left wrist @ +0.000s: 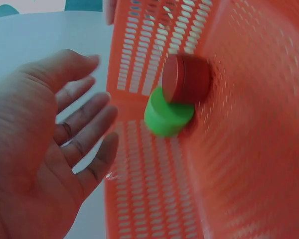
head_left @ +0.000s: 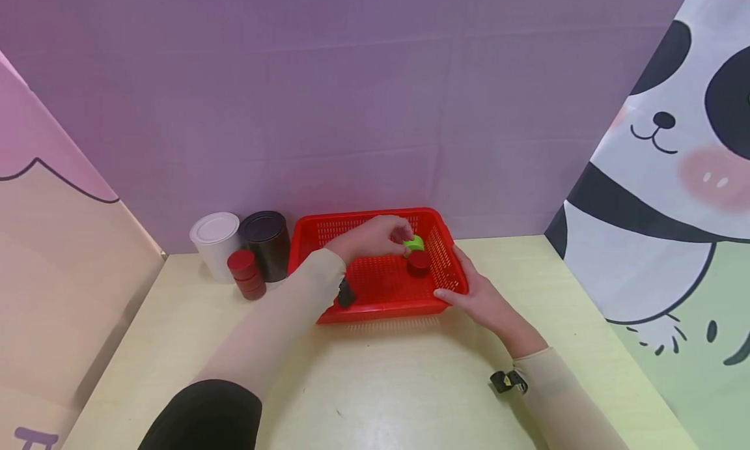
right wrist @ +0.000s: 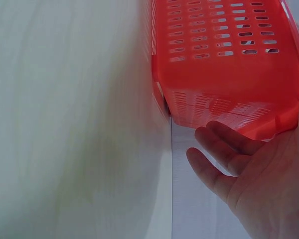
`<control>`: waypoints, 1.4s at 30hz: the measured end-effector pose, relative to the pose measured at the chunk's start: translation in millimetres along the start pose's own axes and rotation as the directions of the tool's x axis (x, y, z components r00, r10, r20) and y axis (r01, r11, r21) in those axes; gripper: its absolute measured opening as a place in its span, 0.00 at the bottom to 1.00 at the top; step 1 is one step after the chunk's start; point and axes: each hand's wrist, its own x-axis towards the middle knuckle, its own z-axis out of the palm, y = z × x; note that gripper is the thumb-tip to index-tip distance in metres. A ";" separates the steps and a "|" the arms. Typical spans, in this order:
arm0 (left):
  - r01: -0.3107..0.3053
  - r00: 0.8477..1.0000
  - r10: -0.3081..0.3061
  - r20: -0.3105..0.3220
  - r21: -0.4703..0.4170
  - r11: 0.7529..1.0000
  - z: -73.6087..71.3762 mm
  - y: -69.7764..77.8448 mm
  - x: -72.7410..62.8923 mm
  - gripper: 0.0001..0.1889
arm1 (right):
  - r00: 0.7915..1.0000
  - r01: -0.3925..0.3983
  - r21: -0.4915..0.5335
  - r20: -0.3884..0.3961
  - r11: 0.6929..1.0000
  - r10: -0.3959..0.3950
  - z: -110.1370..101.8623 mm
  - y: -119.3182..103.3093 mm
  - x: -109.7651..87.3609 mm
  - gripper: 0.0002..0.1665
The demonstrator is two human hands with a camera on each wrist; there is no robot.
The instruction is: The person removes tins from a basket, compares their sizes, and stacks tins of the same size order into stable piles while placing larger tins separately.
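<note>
My left hand hovers over the red plastic basket, fingers loosely bent and nothing between them. Just right of its fingertips, a short bright green cylinder lies in the basket against a short red cylinder. The left wrist view shows both, the red one partly over the green one. My right hand holds the basket's right end, thumb over the front rim corner and fingers along the outside. In the right wrist view, several of its fingers stretch past the basket's wall.
Left of the basket stand a white lidded canister, a black lidded canister and a stack of red cylinders. A black object shows beside my left sleeve. A purple backdrop rises behind the table.
</note>
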 end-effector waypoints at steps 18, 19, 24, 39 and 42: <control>0.030 0.996 -0.029 0.078 -0.009 1.000 20.2 -13.1 27.4 0.29 | 1.000 0.017 0.023 0.004 1.000 -0.017 3.0 -3.3 -3.1 0.66; 0.038 0.996 -0.038 0.079 -0.004 0.999 21.9 -13.3 27.6 0.29 | 1.000 0.016 0.025 0.005 1.000 -0.016 3.3 -3.1 -3.4 0.66; 0.065 0.995 -0.066 0.075 0.023 0.998 28.0 -14.6 29.1 0.28 | 1.000 0.007 0.023 0.004 1.000 -0.007 3.9 -4.0 -4.2 0.67; 0.096 0.991 -0.103 0.090 0.075 0.993 35.4 -15.0 33.6 0.32 | 1.000 0.008 0.028 -0.002 1.000 -0.008 1.3 -3.2 -6.1 0.68; 0.102 0.990 -0.110 0.090 0.084 0.991 35.8 -13.4 34.4 0.33 | 1.000 0.010 0.032 -0.002 0.999 -0.010 0.4 -3.3 -6.0 0.67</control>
